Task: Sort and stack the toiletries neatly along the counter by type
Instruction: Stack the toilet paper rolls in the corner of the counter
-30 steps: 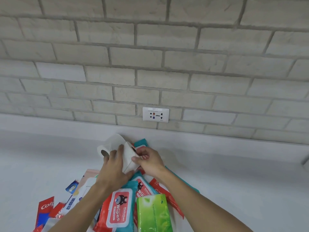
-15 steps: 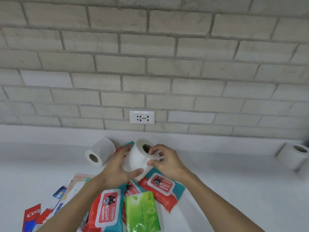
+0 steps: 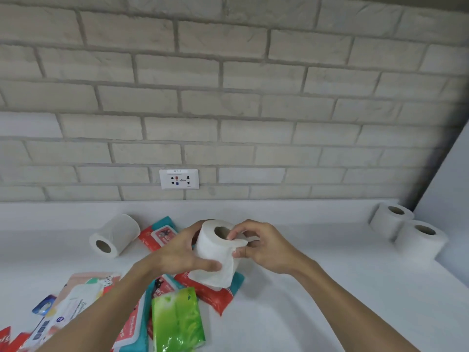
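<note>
Both hands meet over the white desk (image 3: 304,301), sharing one white toilet paper roll (image 3: 215,252) held in the air just above the clutter, its cardboard core pointing up and towards the wall. The left hand (image 3: 177,252) wraps the roll's side, thumb across the front and fingers round the back, a full grip on the paper. The right hand (image 3: 266,247) has a narrow grip: its fingertips pinch the loose end of the sheet at the roll's upper rim, beside the core hole.

Directly under the held roll lies a red and teal wet wipes pack (image 3: 215,295), flat on the desk. A second red and teal wipes pack (image 3: 158,235) lies farther back, near the wall, and just to its left a second white toilet roll (image 3: 114,236) lies on its side with the core facing outwards. Far to the right, two more white toilet rolls stand upright and touching, the rear one (image 3: 390,219) by the corner and the front one (image 3: 421,237) just ahead of it.

Near the bottom edge sits a bright green soft tissue pack (image 3: 177,323), and a third red and teal wipes pack (image 3: 132,331) shows partly under the left forearm. A pale pink and white pack (image 3: 81,298) lies left of that, with red cartons (image 3: 7,339) at the corner, too cut off to read.

A white wall socket (image 3: 179,179) sits in the grey brick wall (image 3: 228,97) behind.
</note>
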Motion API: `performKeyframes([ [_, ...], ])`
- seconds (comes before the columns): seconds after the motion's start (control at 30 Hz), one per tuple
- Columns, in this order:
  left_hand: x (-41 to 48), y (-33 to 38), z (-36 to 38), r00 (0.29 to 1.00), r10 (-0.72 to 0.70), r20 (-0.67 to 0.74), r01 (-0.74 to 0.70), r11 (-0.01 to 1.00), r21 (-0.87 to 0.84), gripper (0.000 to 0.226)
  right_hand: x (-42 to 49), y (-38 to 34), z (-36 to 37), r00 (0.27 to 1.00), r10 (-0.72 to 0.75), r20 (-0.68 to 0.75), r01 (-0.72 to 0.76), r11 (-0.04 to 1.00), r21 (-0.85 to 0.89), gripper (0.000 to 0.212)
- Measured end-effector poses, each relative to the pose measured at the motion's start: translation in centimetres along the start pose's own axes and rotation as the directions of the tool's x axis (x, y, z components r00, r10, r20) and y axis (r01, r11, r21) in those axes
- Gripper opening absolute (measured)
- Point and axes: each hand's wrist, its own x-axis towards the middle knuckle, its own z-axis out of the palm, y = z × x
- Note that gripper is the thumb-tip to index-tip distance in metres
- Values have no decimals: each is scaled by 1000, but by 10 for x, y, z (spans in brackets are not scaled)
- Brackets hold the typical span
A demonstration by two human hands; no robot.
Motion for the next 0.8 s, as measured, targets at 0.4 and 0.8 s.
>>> performKeyframes([
  [0.4, 45, 37, 82, 982, 52, -183, -74, 990, -118, 84, -70, 30, -47, 898, 223, -380, -72, 926, 372, 28],
  [0.8, 90, 94, 168, 958, 144, -248, -177, 977, -117, 87, -98, 50, -111, 829, 514, -219, -206, 646, 735, 44],
])
